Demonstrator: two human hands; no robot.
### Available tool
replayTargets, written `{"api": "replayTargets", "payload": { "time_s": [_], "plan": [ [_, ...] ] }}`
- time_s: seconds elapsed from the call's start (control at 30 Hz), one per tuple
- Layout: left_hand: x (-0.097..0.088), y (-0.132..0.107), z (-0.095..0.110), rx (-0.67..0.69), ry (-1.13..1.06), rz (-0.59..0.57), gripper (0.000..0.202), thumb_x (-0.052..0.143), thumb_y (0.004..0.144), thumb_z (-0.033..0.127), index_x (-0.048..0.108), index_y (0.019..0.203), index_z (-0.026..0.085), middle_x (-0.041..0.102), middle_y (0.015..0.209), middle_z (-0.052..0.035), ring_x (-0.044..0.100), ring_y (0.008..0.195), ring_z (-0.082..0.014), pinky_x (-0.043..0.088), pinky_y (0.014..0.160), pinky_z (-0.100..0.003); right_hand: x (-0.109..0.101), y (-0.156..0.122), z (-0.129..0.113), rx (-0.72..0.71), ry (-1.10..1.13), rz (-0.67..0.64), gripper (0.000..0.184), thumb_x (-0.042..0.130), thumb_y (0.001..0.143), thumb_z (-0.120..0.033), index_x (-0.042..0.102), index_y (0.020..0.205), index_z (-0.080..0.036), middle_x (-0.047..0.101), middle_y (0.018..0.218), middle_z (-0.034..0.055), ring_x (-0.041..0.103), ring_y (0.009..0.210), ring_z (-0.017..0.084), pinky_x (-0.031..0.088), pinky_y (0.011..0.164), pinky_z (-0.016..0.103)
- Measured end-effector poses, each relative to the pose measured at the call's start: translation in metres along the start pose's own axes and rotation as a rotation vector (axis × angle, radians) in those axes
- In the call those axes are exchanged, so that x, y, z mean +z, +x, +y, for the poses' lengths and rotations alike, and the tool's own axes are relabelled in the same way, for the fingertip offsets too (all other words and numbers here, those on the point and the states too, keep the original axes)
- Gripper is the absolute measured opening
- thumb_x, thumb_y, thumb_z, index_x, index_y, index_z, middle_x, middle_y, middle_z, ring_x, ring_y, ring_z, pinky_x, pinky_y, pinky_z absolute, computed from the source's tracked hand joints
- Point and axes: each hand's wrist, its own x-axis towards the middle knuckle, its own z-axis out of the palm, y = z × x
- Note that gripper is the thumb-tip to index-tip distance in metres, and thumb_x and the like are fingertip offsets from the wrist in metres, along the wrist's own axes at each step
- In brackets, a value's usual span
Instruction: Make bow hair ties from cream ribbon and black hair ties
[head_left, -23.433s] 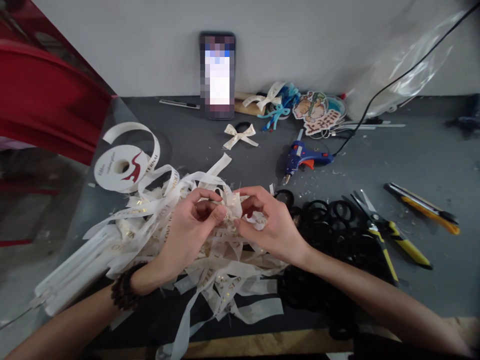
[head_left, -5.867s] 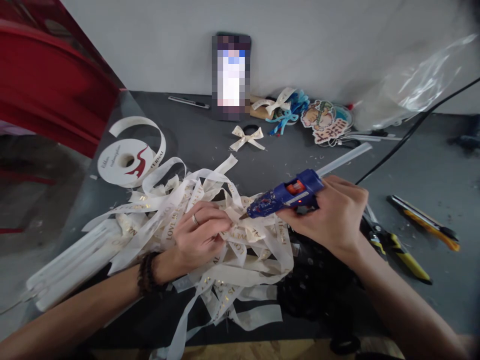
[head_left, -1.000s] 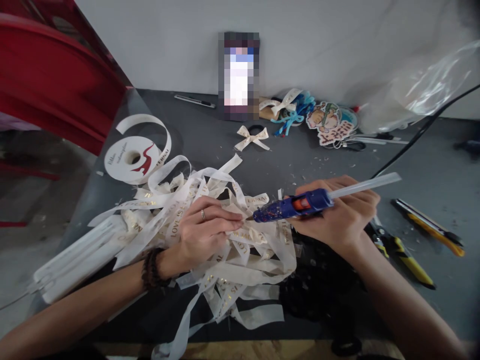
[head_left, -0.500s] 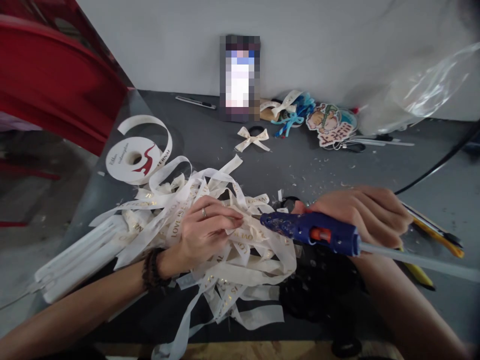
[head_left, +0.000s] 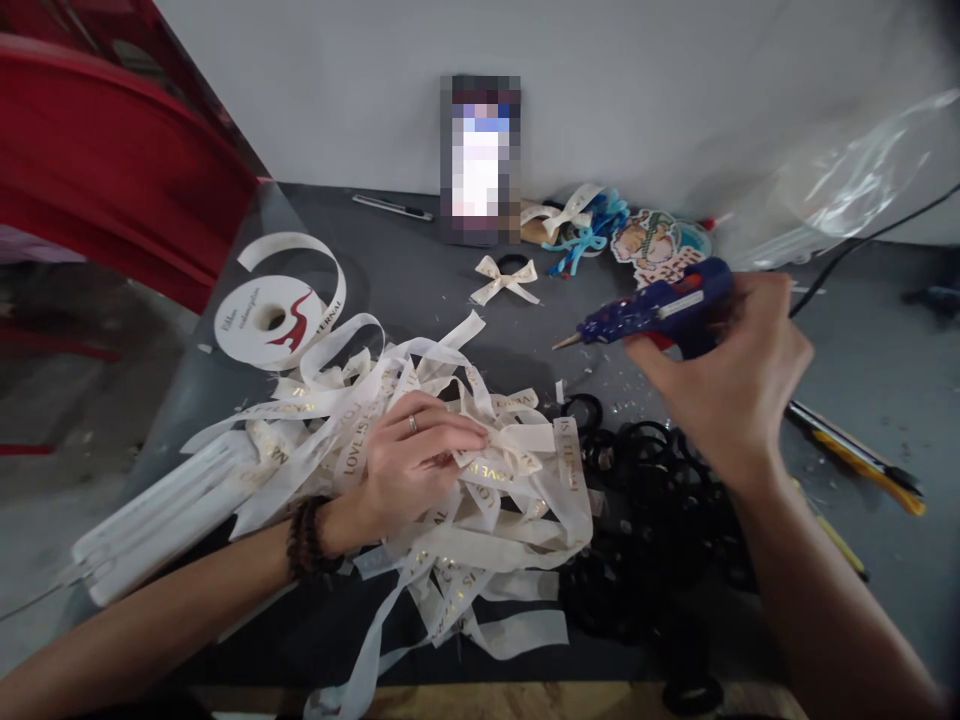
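Note:
My left hand point(head_left: 412, 455) rests on a heap of cream ribbon strips point(head_left: 390, 470) with gold lettering, its fingers pinched on a small folded ribbon bow point(head_left: 517, 440). My right hand point(head_left: 727, 375) is lifted over the table and grips a blue hot glue gun point(head_left: 660, 310), nozzle pointing left, well clear of the bow. A black cord point(head_left: 862, 250) runs from the gun to the right.
A ribbon spool point(head_left: 259, 320) lies at the left, a finished cream bow point(head_left: 504, 280) and a phone point(head_left: 480, 160) stand at the back. Several black hair ties point(head_left: 652, 470) are piled right of the ribbons. Yellow-handled cutters point(head_left: 862, 445) lie at the right. Long white glue sticks point(head_left: 150, 520) lie at the front left.
My right hand has lifted the glue gun away from the bow, up and to the right, toward the back of the table. My left hand keeps its pinch on the bow.

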Motion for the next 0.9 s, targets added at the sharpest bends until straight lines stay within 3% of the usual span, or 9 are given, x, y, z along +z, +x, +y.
{"api": "replayTargets", "payload": {
  "time_s": [0.13,0.33,0.4,0.5,0.63,0.77,0.83,0.9],
  "plan": [
    [0.0,-0.001,0.0,-0.013,-0.02,-0.016,0.018,0.079,0.087,0.009,0.077,0.096,0.024,0.084,0.089,-0.0004,0.075,0.081,-0.0193,0.063,0.072,-0.036,0.01,0.013,0.019,0.018,-0.111,-0.114,0.061,0.082,0.078,-0.043,0.065,0.13,-0.015,0.08,0.106,0.0179,0.074,0.092,0.033,0.048,0.078,0.041],
    [0.001,0.001,0.003,0.0,-0.01,-0.024,0.027,0.071,0.087,0.001,0.078,0.098,0.025,0.084,0.091,0.0012,0.077,0.083,-0.0179,0.064,0.073,-0.034,0.03,0.008,0.033,0.008,-0.347,-0.36,0.076,0.064,0.094,-0.053,0.051,0.147,0.0,0.077,0.088,0.0271,0.071,0.072,0.037,0.042,0.064,0.043],
    [0.001,0.002,0.003,0.026,-0.006,-0.019,0.031,0.065,0.087,-0.002,0.077,0.097,0.025,0.084,0.091,0.0015,0.077,0.083,-0.0174,0.064,0.072,-0.033,0.036,0.004,0.038,-0.057,-0.381,-0.377,0.068,0.059,0.097,-0.052,0.056,0.143,-0.001,0.075,0.09,0.0277,0.072,0.077,0.039,0.046,0.066,0.045],
    [0.001,0.003,0.003,0.07,-0.018,-0.053,0.03,0.064,0.089,-0.001,0.076,0.096,0.026,0.084,0.092,0.0016,0.078,0.082,-0.0166,0.064,0.073,-0.033,0.041,0.001,0.045,-0.121,-0.378,-0.409,0.052,0.054,0.1,-0.052,0.071,0.12,-0.007,0.074,0.098,0.0274,0.071,0.09,0.041,0.052,0.074,0.05],
    [0.001,0.004,0.001,0.091,-0.05,-0.092,0.015,0.077,0.091,0.012,0.075,0.097,0.026,0.084,0.09,0.0019,0.078,0.079,-0.0163,0.065,0.076,-0.033,0.039,0.005,0.048,-0.133,-0.379,-0.496,0.05,0.056,0.099,-0.051,0.072,0.116,-0.007,0.072,0.103,0.0255,0.07,0.097,0.041,0.055,0.081,0.051],
    [0.0,0.004,0.0,0.096,-0.058,-0.124,0.013,0.08,0.091,0.014,0.074,0.097,0.024,0.084,0.091,0.0014,0.079,0.078,-0.0162,0.064,0.076,-0.033,0.028,0.01,0.049,-0.2,-0.322,-0.509,0.067,0.068,0.094,-0.049,0.06,0.139,-0.001,0.068,0.122,0.0295,0.067,0.113,0.043,0.055,0.091,0.051],
    [0.0,0.004,0.001,0.104,-0.052,-0.138,0.014,0.081,0.09,0.014,0.074,0.097,0.023,0.084,0.091,0.001,0.079,0.078,-0.0167,0.064,0.076,-0.034,0.018,0.012,0.047,-0.25,-0.281,-0.479,0.072,0.074,0.091,-0.047,0.057,0.145,-0.003,0.066,0.128,0.0286,0.065,0.119,0.042,0.055,0.093,0.05],
    [0.0,0.004,0.001,0.103,-0.039,-0.135,0.013,0.081,0.09,0.015,0.074,0.096,0.024,0.084,0.091,0.0016,0.079,0.078,-0.0164,0.064,0.076,-0.033,0.007,0.012,0.045,-0.27,-0.257,-0.399,0.056,0.078,0.089,-0.043,0.069,0.135,-0.013,0.07,0.124,0.0222,0.067,0.114,0.039,0.055,0.088,0.047]
  ]
}}
